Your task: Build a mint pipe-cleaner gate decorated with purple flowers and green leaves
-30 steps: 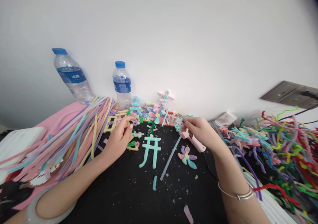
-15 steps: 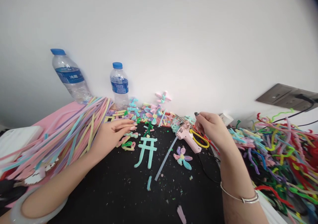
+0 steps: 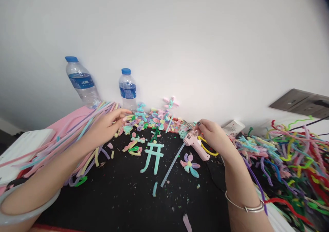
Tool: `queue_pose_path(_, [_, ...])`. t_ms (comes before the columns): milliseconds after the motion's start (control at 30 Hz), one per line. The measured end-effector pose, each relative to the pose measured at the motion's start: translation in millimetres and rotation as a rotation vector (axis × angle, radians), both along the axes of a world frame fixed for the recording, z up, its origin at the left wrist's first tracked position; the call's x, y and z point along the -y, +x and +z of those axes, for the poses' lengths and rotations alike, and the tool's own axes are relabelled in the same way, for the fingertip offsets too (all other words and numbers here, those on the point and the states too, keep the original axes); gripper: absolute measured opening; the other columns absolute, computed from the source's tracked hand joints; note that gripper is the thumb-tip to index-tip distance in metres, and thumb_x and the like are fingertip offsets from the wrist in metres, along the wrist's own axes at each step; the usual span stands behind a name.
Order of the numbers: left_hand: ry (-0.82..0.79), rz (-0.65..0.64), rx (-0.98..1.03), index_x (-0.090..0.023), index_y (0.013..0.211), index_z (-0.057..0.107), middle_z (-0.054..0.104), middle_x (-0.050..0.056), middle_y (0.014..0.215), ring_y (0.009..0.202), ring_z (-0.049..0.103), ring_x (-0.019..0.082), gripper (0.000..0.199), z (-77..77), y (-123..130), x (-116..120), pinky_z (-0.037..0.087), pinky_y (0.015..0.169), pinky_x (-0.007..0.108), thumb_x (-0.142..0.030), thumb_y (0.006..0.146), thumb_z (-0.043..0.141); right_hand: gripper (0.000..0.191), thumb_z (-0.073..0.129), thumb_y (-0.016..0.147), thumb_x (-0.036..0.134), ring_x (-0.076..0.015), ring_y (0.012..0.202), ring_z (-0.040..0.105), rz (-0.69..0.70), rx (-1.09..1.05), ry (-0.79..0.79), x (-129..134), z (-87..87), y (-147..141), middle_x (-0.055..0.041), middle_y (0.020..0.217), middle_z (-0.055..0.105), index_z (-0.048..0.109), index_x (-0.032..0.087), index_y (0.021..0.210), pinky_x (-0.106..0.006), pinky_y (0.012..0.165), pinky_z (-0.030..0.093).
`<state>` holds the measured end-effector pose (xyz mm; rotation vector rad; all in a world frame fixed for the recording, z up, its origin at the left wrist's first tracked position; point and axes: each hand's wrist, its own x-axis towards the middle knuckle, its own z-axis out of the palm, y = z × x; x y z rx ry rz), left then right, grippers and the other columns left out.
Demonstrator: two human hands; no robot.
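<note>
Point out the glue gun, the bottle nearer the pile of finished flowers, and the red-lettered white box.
Glue gun [image 3: 197, 147]: head view, on its pink body.
Bottle [image 3: 128, 90]: head view, on its blue label.
White box [image 3: 235, 126]: head view, on its printed face.

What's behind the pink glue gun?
Past the pink glue gun: a yellow loop by its handle, and pale teal fuzzy pieces near its front end. The right hand hides part of what's back there; whatever lies directly under the gun is covered.

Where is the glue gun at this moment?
In the head view, the glue gun lies right of centre, beside the right hand and beyond the pastel flower.
</note>
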<state>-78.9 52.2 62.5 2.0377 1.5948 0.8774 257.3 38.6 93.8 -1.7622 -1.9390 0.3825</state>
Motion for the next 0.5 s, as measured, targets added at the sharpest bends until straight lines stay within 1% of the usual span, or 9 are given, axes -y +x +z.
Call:
queue_pose_path(67, [-0.072,-0.107,-0.009,-0.028,0.118,0.054,0.062,0.006,0.115,0.097,0.060,0.027,0.042,-4.2,5.0,-1.0,0.050,0.074,0.035,-0.051,0.083,0.046,0.019,0.044,0.077,0.020,-0.0132,0.058,0.051,0.061,-0.009,-0.024,2.1,-3.2,-10.7,0.0004,0.060,0.058,0.057,0.017,0.062,-0.023,0.057,0.034])
queue_pose_path(100, [-0.086,-0.155,-0.027,-0.028,0.120,0.054,0.057,0.006,0.125,0.106,0.057,0.028,0.046,-6.1,9.7,0.4,0.049,0.082,0.037,-0.051,0.081,0.049,0.017,0.048,0.075,0.020,-0.0130,0.057,0.051,0.080,-0.018,-0.040,3.5,-5.9,-18.3,0.0009,0.058,0.058,0.058,0.017,0.061,-0.023,0.056,0.034])
queue_pose_path(167, [-0.090,-0.266,-0.109,-0.026,0.118,0.058,0.054,0.006,0.131,0.117,0.050,0.031,0.049,-8.3,21.8,5.8,0.044,0.093,0.040,-0.053,0.077,0.055,0.019,0.055,0.072,0.022,-0.0124,0.053,0.050,0.130,-0.013,-0.056,6.4,-13.0,-35.0,0.0016,0.052,0.055,0.055,0.017,0.055,-0.022,0.054,0.033])
queue_pose_path(233, [-0.103,-0.325,-0.137,-0.027,0.118,0.059,0.058,0.004,0.128,0.118,0.050,0.030,0.049,-7.9,33.6,11.4,0.043,0.095,0.038,-0.054,0.077,0.055,0.034,0.050,0.081,0.029,-0.0128,0.049,0.048,0.180,0.031,-0.044,8.1,-20.8,-48.7,0.0007,0.047,0.052,0.052,0.017,0.049,-0.023,0.052,0.033])
queue_pose_path(300, [-0.084,-0.332,-0.148,-0.027,0.111,0.064,0.064,0.003,0.120,0.111,0.056,0.028,0.041,-5.9,40.3,13.2,0.046,0.090,0.037,-0.052,0.079,0.052,0.037,0.043,0.085,0.024,-0.0144,0.053,0.053,0.237,0.048,-0.071,7.7,-27.1,-54.2,-0.0015,0.051,0.058,0.057,0.018,0.051,-0.025,0.057,0.037])
queue_pose_path(367, [-0.077,-0.292,-0.152,-0.027,0.100,0.069,0.071,0.003,0.101,0.092,0.064,0.026,0.035,-4.3,40.3,9.7,0.050,0.077,0.034,-0.049,0.084,0.046,0.026,0.045,0.080,0.013,-0.0172,0.069,0.061,0.295,0.029,-0.051,5.4,-29.6,-50.1,-0.0043,0.073,0.069,0.065,0.018,0.066,-0.026,0.067,0.041])
queue_pose_path(400, [-0.076,-0.255,-0.152,-0.027,0.095,0.070,0.073,0.003,0.087,0.079,0.066,0.025,0.035,-4.1,38.1,6.3,0.050,0.069,0.032,-0.047,0.085,0.044,0.024,0.046,0.076,0.009,-0.0186,0.078,0.062,0.297,0.017,-0.020,3.8,-29.3,-45.2,-0.0052,0.084,0.071,0.068,0.019,0.073,-0.027,0.072,0.042])
queue_pose_path(433, [-0.093,-0.229,-0.163,-0.027,0.093,0.071,0.072,0.003,0.073,0.065,0.066,0.023,0.035,-4.3,35.0,2.3,0.049,0.061,0.031,-0.046,0.086,0.042,0.024,0.047,0.074,0.008,-0.0198,0.085,0.062,0.271,0.003,0.019,2.2,-28.0,-38.9,-0.0060,0.093,0.071,0.068,0.019,0.077,-0.028,0.077,0.042])
queue_pose_path(500, [-0.073,-0.179,-0.175,-0.027,0.085,0.072,0.066,0.001,0.057,0.048,0.059,0.021,0.032,-5.7,28.5,-5.9,0.043,0.048,0.028,-0.045,0.083,0.046,0.018,0.050,0.074,0.011,-0.0212,0.085,0.063,0.146,-0.025,0.069,-0.7,-23.1,-24.3,-0.0074,0.093,0.071,0.067,0.018,0.072,-0.030,0.078,0.043])
